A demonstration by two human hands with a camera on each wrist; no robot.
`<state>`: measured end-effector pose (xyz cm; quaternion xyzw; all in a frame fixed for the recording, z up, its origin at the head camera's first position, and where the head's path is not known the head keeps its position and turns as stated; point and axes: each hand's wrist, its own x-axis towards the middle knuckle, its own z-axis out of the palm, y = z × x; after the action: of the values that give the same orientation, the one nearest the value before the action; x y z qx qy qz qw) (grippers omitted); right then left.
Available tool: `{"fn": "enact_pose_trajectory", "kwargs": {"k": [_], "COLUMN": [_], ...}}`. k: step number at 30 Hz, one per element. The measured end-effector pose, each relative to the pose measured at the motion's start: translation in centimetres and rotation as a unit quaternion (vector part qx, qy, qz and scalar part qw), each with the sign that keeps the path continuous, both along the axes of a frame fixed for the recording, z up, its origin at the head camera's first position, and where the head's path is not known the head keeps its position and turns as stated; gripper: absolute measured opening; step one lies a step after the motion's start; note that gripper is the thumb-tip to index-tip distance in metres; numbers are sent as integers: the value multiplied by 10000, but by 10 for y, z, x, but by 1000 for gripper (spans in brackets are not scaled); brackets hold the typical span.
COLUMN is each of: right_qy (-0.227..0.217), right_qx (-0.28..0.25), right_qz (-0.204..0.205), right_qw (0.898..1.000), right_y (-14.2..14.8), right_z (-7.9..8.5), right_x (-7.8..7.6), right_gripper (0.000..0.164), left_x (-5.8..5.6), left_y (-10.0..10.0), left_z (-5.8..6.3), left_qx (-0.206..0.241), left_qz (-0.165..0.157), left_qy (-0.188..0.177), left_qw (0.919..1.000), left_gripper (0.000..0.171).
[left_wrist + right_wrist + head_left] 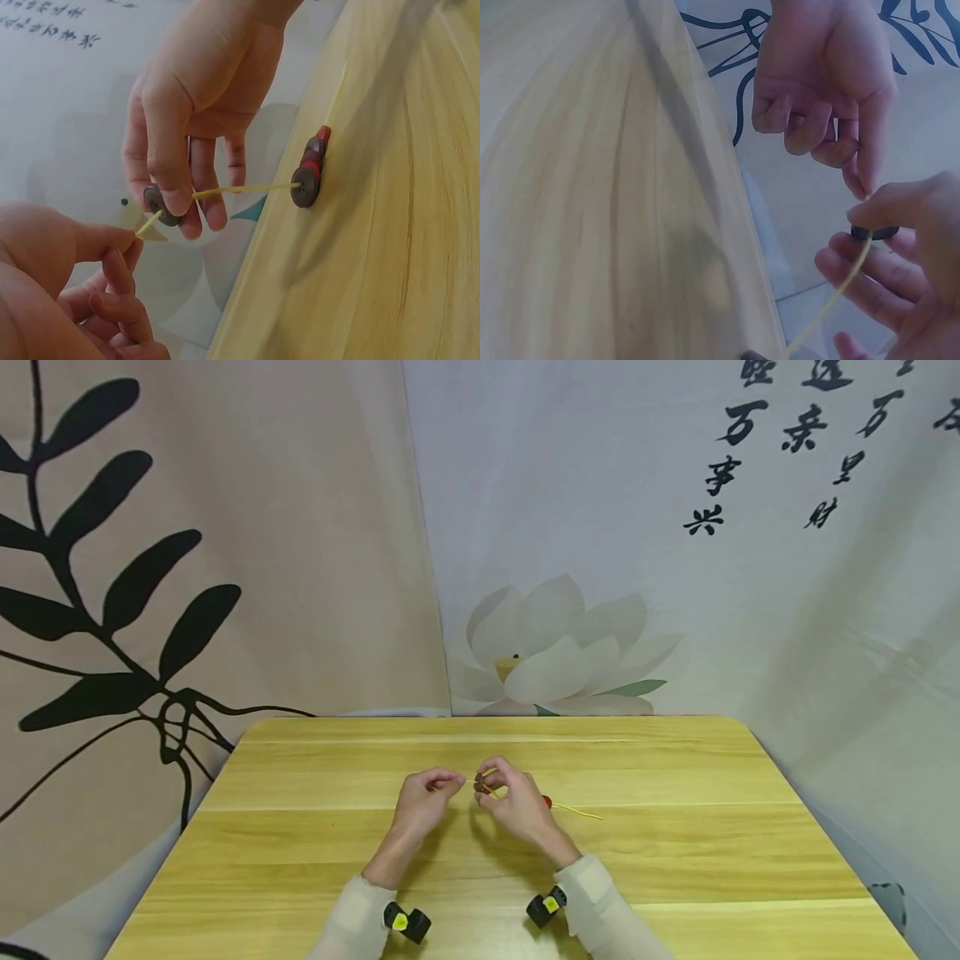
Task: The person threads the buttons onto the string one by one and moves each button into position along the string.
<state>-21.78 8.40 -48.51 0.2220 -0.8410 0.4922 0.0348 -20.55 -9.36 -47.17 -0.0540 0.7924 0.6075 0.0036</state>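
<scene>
Between the fingers and thumb of my right hand [521, 808] is a round brown button [152, 197], held above the table. A yellow string [251, 187] passes through it. My left hand [422, 803] pinches the string just beyond the button, thumb against forefinger, the other fingers curled in. From the right hand the string runs to a row of buttons on the tabletop, a brown one [305, 188] at the near end and red ones [323, 133] among them. In the right wrist view, the held button [885, 232] is partly hidden by the right thumb.
The wooden table [300, 860] spreads around both hands. The string's loose tail [581, 812] lies on it to the right. Behind the far edge hangs a cloth backdrop [337, 527] with printed leaves, a lotus and characters. Each wrist bears a small black camera.
</scene>
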Motion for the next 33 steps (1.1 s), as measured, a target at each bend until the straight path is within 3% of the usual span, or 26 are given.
{"fn": "enact_pose_trajectory", "kwargs": {"k": [24, 33], "right_qy": [-238, -339], "right_qx": [116, 126], "right_qz": [51, 111], "right_qw": [9996, 9993], "right_y": [2, 4], "right_z": [-9, -12], "right_x": [-3, -4], "right_gripper": [27, 25], "left_x": [2, 1], "left_y": [-25, -33], "left_z": [-1, -4], "left_qx": [-62, -12], "left_qz": [188, 107], "left_qy": [-191, -188], "left_qw": [9996, 9998], "left_gripper": [17, 18]}}
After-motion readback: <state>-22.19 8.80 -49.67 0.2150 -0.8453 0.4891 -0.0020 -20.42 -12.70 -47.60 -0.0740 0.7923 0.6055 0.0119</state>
